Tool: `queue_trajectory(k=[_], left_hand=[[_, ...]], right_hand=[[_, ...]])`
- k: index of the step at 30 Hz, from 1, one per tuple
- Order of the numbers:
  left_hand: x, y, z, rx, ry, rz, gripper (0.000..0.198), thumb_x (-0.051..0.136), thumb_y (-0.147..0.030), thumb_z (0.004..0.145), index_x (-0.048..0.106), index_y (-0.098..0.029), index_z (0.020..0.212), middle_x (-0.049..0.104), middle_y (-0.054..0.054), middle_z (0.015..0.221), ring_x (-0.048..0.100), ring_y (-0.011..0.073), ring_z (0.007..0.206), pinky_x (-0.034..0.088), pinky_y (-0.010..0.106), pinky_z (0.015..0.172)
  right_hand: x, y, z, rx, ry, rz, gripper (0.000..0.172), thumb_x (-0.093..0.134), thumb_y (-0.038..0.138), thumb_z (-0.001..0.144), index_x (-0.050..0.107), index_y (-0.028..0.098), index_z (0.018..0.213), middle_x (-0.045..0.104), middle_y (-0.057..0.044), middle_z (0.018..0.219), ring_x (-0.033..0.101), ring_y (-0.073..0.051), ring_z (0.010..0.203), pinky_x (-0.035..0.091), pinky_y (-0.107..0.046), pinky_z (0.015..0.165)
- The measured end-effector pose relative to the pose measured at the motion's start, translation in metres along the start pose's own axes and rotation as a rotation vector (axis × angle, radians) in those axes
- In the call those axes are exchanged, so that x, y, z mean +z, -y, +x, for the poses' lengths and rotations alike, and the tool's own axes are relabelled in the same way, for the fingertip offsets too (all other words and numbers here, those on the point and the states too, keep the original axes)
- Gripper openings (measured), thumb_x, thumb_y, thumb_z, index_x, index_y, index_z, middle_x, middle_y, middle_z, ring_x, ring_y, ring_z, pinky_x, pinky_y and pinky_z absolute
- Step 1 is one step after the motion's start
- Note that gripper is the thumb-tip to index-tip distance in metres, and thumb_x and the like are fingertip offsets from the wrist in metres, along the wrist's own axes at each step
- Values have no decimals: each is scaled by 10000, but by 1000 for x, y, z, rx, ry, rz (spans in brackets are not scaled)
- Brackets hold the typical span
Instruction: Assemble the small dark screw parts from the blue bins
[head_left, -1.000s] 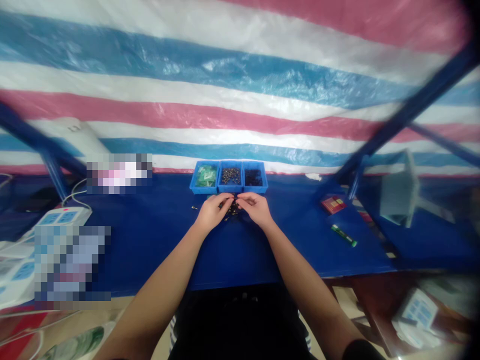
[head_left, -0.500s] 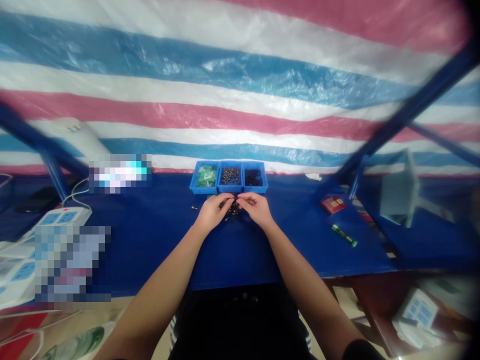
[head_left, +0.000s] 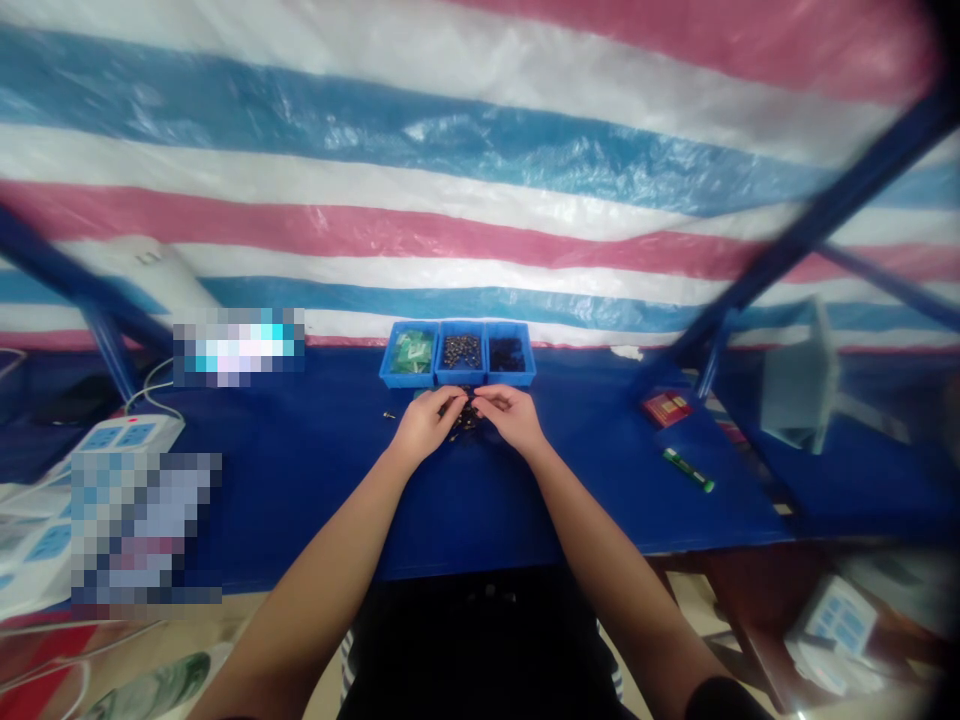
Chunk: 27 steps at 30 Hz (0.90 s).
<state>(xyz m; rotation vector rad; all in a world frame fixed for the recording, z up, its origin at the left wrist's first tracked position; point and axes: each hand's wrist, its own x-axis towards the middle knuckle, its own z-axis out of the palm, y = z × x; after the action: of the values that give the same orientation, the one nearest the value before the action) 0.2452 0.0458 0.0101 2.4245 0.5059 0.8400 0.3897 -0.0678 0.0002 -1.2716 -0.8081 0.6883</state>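
Observation:
My left hand [head_left: 424,423] and my right hand [head_left: 513,415] rest on the blue table [head_left: 315,480], fingertips meeting over a small heap of dark small parts [head_left: 465,418]. Both hands have their fingers curled in a pinch; what they hold is too small to make out. Just beyond them stand three blue bins in a row: a left bin [head_left: 409,354] with green pieces, a middle bin [head_left: 461,352] with dark and brassy parts, a right bin [head_left: 509,354] with black parts. A single tiny part [head_left: 388,414] lies left of my left hand.
A white power strip [head_left: 124,437] with cables lies at the left edge. A red box [head_left: 666,407] and a green pen-like item [head_left: 687,470] lie to the right. A grey box [head_left: 798,380] stands at far right. A striped tarp [head_left: 480,170] hangs behind the table.

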Motion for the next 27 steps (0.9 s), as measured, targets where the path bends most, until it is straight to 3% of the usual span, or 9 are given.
queue_trajectory(k=[10,19,27], left_hand=[[2,0,-1,-37,-24,-5,257,532,-404,928,658,-250,1090,727,13,944,671,164,825,529,273,768],[2,2,-1,0,-17,-4,248,494,-390,948,678,-240,1019,725,19,987,669,177,871,528,290,802],[3,0,0,-12,-42,-21,267,528,-424,925,670,-234,1047,720,22,855,670,169,785,535,283,746]], right_hand=[[-1,1,0,7,-7,-10,305,756,383,703,724,180,928,733,-52,814,692,-179,703,575,-337,745],[-1,1,-1,-3,-1,-12,315,759,376,699,726,178,942,737,-53,830,698,-183,722,572,-337,758],[-1,4,-1,14,-15,-27,329,758,402,691,723,175,927,737,-57,816,697,-187,716,574,-343,752]])
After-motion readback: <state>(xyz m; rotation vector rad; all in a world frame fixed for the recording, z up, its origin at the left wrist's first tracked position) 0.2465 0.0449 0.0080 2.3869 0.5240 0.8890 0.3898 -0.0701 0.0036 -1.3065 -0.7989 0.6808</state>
